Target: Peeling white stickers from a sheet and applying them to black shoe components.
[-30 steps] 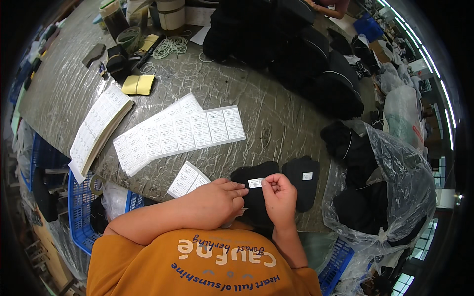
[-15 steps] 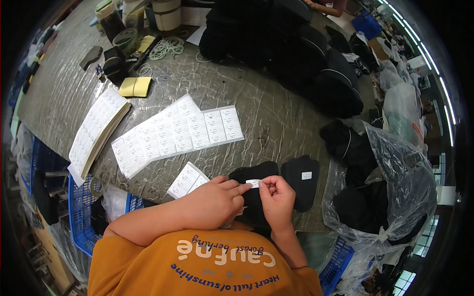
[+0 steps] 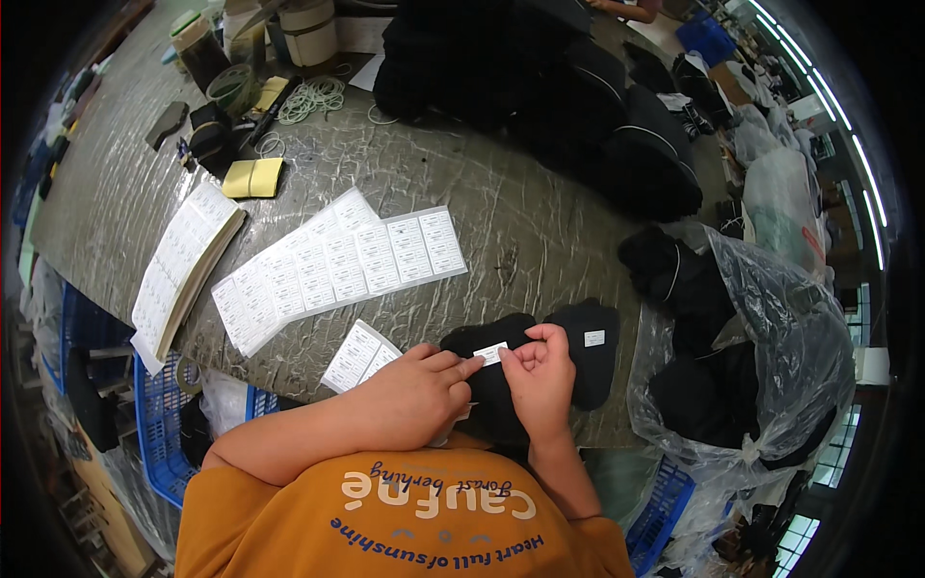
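Observation:
A small white printed label lies on a dark, flat, rounded fabric piece at the table's near edge. My left hand reaches its index fingertip to the label's left end. The other fingers are curled, and a bit of white paper shows beneath them. From the right, my right hand presses its thumb on the label's other end, with the index finger raised apart from the thumb. Just beyond, a second dark fabric piece bears a similar label.
White label sheets and a smaller sheet lie left of my hands. Further left are a notepad and a yellow pad. Black bundles fill the far right; a clear plastic bag holds more. A blue crate stands below the table.
My right index finger has lifted away from the thumb, which now presses the label. The label sits more tilted, slightly left of where it was. The whole view has shifted a little.

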Motion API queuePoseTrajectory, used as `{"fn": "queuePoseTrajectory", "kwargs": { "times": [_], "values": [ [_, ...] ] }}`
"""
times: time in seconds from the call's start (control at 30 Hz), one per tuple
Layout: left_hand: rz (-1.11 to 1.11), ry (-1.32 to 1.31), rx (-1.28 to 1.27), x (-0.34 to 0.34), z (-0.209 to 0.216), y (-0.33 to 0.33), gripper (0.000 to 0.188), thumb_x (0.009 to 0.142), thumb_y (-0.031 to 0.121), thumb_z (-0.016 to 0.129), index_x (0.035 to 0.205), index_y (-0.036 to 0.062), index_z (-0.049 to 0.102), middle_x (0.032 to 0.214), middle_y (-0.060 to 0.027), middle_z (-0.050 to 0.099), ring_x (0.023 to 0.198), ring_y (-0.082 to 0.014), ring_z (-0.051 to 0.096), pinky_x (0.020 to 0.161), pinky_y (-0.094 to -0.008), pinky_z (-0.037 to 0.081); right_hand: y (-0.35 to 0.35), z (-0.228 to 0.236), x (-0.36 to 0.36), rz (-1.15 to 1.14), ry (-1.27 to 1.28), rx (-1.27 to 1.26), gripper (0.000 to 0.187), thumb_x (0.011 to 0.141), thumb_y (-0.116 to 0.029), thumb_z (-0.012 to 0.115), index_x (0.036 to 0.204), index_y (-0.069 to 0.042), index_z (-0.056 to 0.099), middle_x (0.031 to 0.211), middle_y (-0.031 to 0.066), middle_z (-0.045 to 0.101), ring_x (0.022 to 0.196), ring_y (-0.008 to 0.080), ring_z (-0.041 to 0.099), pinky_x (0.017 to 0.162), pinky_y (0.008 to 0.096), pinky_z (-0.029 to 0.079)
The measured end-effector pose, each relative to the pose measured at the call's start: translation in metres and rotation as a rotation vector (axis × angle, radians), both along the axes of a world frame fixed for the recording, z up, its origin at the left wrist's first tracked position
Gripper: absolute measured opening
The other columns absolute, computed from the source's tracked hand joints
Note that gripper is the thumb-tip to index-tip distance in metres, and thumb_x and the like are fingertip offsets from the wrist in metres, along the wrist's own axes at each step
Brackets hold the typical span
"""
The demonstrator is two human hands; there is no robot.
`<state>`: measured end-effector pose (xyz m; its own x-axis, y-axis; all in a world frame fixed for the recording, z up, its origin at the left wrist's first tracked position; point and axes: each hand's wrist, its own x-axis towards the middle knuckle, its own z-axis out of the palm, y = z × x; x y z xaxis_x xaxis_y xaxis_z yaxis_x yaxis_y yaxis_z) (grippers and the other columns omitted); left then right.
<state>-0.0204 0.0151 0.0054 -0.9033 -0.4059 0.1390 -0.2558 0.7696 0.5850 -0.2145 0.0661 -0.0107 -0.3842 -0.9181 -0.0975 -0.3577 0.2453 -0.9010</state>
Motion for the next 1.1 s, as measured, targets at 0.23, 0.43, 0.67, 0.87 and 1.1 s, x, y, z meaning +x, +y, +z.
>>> {"fn": "queuePoseTrajectory", "kwargs": {
  "times": [0.23, 0.43, 0.67, 0.87, 1.1],
  "values": [
    [0.007, -0.027, -0.003, -0.002, 0.001, -0.001, 0.026, 0.086, 0.025, 0.062, 0.083, -0.0001, 0.067, 0.126, -0.0188, 0.061, 0.109, -0.0289, 0.059, 0.098, -0.0391, 0.04, -0.002, -0.004, -0.001, -0.014, 0.046, 0.023, 0.032, 0.08, -0.002, 0.072, 0.104, 0.0, 0.05, 0.067, 0.0067, 0.062, 0.055, 0.0109, 0.058, 0.052, 0.0266, 0.046],
    [0.024, -0.055, -0.006, -0.001, -0.003, 0.0, 0.027, 0.087, 0.025, 0.062, 0.086, -0.0005, 0.068, 0.126, -0.0172, 0.061, 0.109, -0.0284, 0.059, 0.098, -0.0389, 0.04, -0.007, 0.003, 0.002, -0.016, 0.25, 0.067, 0.031, 0.079, -0.006, 0.073, 0.103, -0.001, 0.053, 0.065, 0.0085, 0.059, 0.054, 0.0218, 0.058, 0.055, 0.0333, 0.048],
    [0.036, 0.027, 0.107, 0.006, 0.0, -0.002, 0.026, 0.086, 0.02, 0.064, 0.095, -0.0042, 0.066, 0.128, -0.0184, 0.059, 0.11, -0.032, 0.058, 0.096, -0.0418, 0.043, 0.004, -0.022, -0.03, 0.013, 0.287, -0.075, 0.013, 0.082, -0.001, 0.071, 0.09, 0.002, 0.06, 0.079, 0.0023, 0.054, 0.062, 0.0058, 0.048, 0.056, 0.0215, 0.042],
    [0.028, 0.084, 0.149, 0.012, 0.008, -0.009, 0.024, 0.085, 0.014, 0.063, 0.099, -0.006, 0.062, 0.125, -0.0185, 0.061, 0.108, -0.0357, 0.058, 0.093, -0.0445, 0.045, 0.003, -0.005, -0.037, 0.009, -0.001, 0.049, 0.011, 0.086, -0.002, 0.067, 0.082, -0.002, 0.056, 0.067, -0.0026, 0.051, 0.061, 0.0034, 0.046, 0.055, 0.0206, 0.038],
    [0.072, 0.176, 0.264, 0.014, 0.012, -0.013, 0.012, 0.084, 0.01, 0.063, 0.086, -0.0014, 0.062, 0.105, -0.0171, 0.066, 0.094, -0.035, 0.06, 0.082, -0.0423, 0.049, 0.007, 0.002, -0.085, -0.065, -0.262, -0.01, 0.01, 0.09, 0.001, 0.059, 0.089, -0.005, 0.051, 0.07, -0.0046, 0.051, 0.062, 0.0014, 0.041, 0.054, 0.019, 0.031]
  ]
}}
